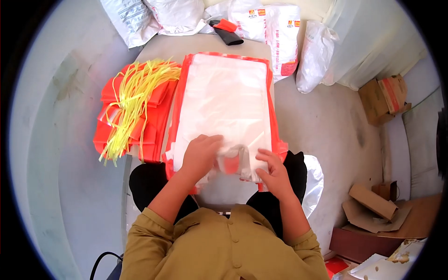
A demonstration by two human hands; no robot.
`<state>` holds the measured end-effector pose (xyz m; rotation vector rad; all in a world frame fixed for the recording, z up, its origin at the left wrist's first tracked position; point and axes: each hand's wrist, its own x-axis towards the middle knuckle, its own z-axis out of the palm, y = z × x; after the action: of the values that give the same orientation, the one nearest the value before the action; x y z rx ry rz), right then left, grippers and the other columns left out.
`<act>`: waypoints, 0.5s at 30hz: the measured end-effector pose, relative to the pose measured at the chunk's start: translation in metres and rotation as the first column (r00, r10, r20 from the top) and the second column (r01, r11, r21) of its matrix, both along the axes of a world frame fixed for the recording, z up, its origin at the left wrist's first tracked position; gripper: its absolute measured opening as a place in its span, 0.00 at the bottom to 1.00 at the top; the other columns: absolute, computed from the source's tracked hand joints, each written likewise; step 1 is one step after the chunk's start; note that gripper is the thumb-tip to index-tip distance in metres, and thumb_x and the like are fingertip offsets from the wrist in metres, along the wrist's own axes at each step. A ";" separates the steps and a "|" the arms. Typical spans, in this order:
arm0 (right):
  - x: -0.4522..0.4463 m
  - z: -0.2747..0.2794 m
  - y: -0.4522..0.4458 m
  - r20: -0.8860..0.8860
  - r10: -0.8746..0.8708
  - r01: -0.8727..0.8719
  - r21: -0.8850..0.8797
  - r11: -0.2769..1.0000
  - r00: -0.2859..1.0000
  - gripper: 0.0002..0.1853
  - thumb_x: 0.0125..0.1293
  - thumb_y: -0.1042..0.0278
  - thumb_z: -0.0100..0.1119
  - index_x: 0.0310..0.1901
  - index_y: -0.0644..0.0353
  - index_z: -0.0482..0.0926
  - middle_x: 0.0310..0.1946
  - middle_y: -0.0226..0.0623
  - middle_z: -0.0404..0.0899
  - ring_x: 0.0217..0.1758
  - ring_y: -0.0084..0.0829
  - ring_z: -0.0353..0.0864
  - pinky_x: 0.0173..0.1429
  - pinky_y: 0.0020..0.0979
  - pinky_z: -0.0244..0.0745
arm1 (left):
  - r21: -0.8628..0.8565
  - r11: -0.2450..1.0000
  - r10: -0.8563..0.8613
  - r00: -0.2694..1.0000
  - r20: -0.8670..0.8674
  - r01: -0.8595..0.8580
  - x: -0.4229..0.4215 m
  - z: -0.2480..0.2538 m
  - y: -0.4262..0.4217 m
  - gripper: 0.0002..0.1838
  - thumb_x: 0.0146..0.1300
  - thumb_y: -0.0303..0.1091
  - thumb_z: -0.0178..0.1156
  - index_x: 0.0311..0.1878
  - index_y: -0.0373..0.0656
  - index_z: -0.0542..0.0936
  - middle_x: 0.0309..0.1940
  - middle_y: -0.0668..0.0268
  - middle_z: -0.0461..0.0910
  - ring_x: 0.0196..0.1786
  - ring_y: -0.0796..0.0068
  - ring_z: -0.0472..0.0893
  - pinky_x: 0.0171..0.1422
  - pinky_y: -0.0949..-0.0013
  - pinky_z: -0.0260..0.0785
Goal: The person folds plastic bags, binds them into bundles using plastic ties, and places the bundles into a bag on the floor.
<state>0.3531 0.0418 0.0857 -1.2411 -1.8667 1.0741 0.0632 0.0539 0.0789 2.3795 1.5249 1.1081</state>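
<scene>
A stack of clear plastic bags (pixel 226 100) lies in front of me over red material (pixel 275 109) that shows along its edges. My left hand (pixel 201 156) rests on the near left part of the top bag, its fingers pointing right and close together. My right hand (pixel 273 171) is at the near right corner, thumb and fingers curved around the bag's edge. Between the two hands the film is lifted and crumpled, with a reddish patch showing through. Left of the stack, a bundle of yellow ties (pixel 133 100) lies on folded red bags (pixel 156 121).
White printed sacks (pixel 282 42) stand behind the table (pixel 163 46). A black and red item (pixel 227 35) lies at its far edge. A white bag (pixel 315 58) is at the back right. Cardboard boxes (pixel 382 100) and opened cardboard (pixel 373 210) are on the right.
</scene>
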 end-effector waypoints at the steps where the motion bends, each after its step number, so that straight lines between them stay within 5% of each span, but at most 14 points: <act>1: 0.003 -0.003 -0.001 -0.068 -0.001 -0.003 -0.069 0.998 0.998 0.20 0.67 0.80 0.63 0.61 0.65 0.81 0.69 0.38 0.75 0.66 0.27 0.78 0.65 0.29 0.76 | 0.012 1.000 -0.009 0.999 -0.037 0.010 0.000 0.000 0.000 0.16 0.48 0.20 0.65 0.43 0.42 0.83 0.56 0.62 0.88 0.45 0.57 0.83 0.50 0.57 0.79; 5: -0.006 0.026 0.013 -0.131 -0.133 0.078 -0.354 0.932 0.982 0.15 0.72 0.79 0.59 0.58 0.64 0.83 0.48 0.28 0.84 0.50 0.17 0.79 0.55 0.23 0.75 | 0.096 0.995 -0.023 0.993 -0.115 0.034 -0.002 -0.007 0.001 0.13 0.48 0.23 0.65 0.40 0.43 0.82 0.55 0.64 0.88 0.44 0.60 0.83 0.48 0.58 0.79; 8: -0.030 0.052 0.040 -0.120 -0.059 0.017 -0.324 0.946 0.991 0.13 0.74 0.76 0.58 0.57 0.62 0.84 0.41 0.22 0.82 0.44 0.14 0.75 0.50 0.21 0.72 | 0.120 0.991 -0.030 0.986 -0.163 0.050 -0.004 -0.004 0.001 0.11 0.50 0.26 0.65 0.39 0.44 0.81 0.56 0.65 0.87 0.44 0.62 0.83 0.48 0.58 0.78; 13: -0.064 0.043 0.092 -0.205 0.103 -0.177 -0.385 0.906 0.973 0.19 0.83 0.59 0.51 0.65 0.60 0.79 0.50 0.31 0.84 0.52 0.23 0.81 0.57 0.26 0.76 | 0.120 0.990 -0.048 0.982 -0.185 0.071 -0.005 -0.006 0.001 0.10 0.52 0.29 0.64 0.40 0.44 0.81 0.57 0.65 0.86 0.46 0.62 0.83 0.51 0.59 0.76; 15: -0.068 0.039 0.100 -0.295 0.099 -0.236 -0.473 0.849 0.950 0.20 0.83 0.60 0.50 0.68 0.61 0.77 0.49 0.33 0.83 0.52 0.24 0.82 0.58 0.27 0.77 | 0.075 0.995 -0.046 0.981 -0.189 0.061 -0.004 -0.007 0.001 0.10 0.52 0.29 0.64 0.40 0.45 0.81 0.57 0.65 0.85 0.46 0.61 0.83 0.52 0.59 0.76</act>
<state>0.2855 0.1417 0.1243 -1.1442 -1.5597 1.8194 0.0592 0.0546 0.0721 2.6297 1.4859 0.9767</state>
